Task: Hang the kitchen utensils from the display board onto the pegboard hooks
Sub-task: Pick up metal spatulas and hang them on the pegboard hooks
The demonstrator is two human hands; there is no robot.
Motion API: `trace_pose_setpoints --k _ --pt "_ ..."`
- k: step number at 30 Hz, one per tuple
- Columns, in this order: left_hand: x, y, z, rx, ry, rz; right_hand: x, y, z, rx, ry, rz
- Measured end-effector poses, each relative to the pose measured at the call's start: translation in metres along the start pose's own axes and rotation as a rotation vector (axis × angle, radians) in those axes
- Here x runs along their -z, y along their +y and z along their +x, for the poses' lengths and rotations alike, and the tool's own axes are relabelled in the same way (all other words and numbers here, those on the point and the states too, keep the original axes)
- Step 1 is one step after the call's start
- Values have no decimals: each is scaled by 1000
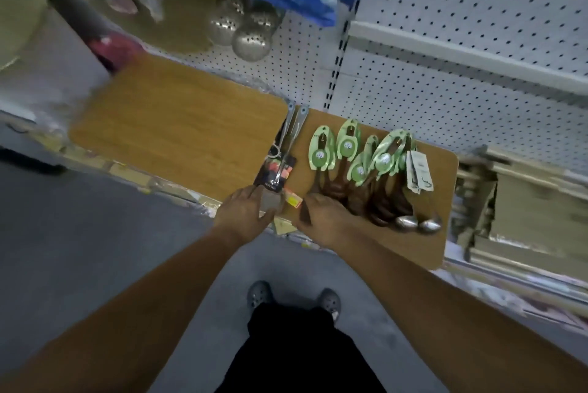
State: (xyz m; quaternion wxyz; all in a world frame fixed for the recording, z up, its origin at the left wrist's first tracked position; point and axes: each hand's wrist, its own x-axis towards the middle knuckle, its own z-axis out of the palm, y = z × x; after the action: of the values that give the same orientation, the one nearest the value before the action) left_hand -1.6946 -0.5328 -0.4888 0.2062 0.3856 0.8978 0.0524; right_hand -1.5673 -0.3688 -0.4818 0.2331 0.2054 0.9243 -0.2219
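Left hand gripping metal spatula, right hand gripping wooden spoon on display board

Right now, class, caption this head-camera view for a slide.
Left hand grips a packaged steel spatula, right hand a dark wooden spoon, on a wooden board.

view: head, single | is worn on the head | is aimed forward and steeply down | display board is seen close below, pegboard beyond
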Motion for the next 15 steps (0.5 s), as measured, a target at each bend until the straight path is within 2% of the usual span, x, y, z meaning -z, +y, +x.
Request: trace_pose_setpoints --k 6,15 --pt "-54 -29 21 8 -96 -75 -41 -6 42 -46 -46 59" --pt "-77 -50 96 -73 3 -28 -58 8 121 -80 0 93"
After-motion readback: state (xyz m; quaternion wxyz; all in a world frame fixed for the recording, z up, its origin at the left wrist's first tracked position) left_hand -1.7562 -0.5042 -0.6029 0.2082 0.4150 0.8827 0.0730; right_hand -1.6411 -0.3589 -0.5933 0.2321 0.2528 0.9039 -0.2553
